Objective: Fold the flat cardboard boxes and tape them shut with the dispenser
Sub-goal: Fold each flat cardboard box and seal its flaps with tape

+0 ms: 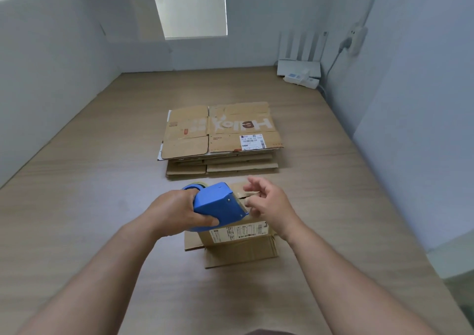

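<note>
Across the wooden worktop (102, 206), positions are given from the folded box (241, 247), which stands at near centre. Beyond the box, just apart from it, lies a stack of flat cardboard boxes (220, 134), still unfolded, the top sheet printed and labelled. The box itself is brown and erected, with a white label (238, 232) on its near upper face. Its top flaps are closed but show an open seam, and no tape is visible. The blue tape dispenser (218, 205) is held directly above the box's left part, blade end pointing right. What shows of the seam runs left to right, in line with the dispenser. The left hand (177, 211) grasps the dispenser body from the left. The right hand (269, 201) sits over the box's right part, fingers loosely curled at the blade. Whether it pinches a tape end cannot be told. Judgement: the right hand is nearer the seam, and taping is not yet begun.
</note>
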`<control>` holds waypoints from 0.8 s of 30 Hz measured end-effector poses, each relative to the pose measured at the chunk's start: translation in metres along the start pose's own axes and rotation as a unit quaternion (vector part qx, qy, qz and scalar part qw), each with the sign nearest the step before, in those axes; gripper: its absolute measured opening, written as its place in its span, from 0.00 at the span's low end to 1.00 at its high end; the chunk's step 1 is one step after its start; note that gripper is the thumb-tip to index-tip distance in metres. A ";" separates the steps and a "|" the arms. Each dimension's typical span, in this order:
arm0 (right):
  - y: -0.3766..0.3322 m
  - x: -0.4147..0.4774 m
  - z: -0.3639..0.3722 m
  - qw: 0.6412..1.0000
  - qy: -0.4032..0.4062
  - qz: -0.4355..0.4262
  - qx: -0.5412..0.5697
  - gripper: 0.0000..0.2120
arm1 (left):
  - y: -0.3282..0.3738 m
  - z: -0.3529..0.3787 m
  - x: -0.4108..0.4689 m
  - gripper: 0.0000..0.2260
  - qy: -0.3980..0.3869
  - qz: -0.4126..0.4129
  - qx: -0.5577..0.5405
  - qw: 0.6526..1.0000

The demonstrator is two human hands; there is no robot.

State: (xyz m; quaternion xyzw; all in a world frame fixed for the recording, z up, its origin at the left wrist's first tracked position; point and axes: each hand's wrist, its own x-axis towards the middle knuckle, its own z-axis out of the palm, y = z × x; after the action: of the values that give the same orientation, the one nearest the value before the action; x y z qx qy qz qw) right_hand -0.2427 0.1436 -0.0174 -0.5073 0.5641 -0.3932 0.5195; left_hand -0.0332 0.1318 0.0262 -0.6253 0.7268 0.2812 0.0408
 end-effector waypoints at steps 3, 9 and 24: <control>-0.002 0.001 0.000 0.999 -0.012 -0.014 0.030 0.11 | 0.000 0.000 0.001 0.22 -0.001 -0.001 0.004 1.000; 0.002 0.001 0.002 0.998 0.031 -0.029 0.045 0.09 | 0.002 -0.008 0.002 0.21 -0.023 0.008 0.024 0.999; 0.006 0.009 -0.021 0.971 0.225 0.072 -0.030 0.10 | -0.006 -0.043 0.015 0.24 -0.087 -0.145 0.018 0.985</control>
State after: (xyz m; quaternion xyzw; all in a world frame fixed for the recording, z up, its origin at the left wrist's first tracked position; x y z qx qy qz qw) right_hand -0.2643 0.1338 -0.0221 -0.3791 0.7129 -0.4415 0.3913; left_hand -0.0187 0.0984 0.0541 -0.6965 0.6269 0.3125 0.1558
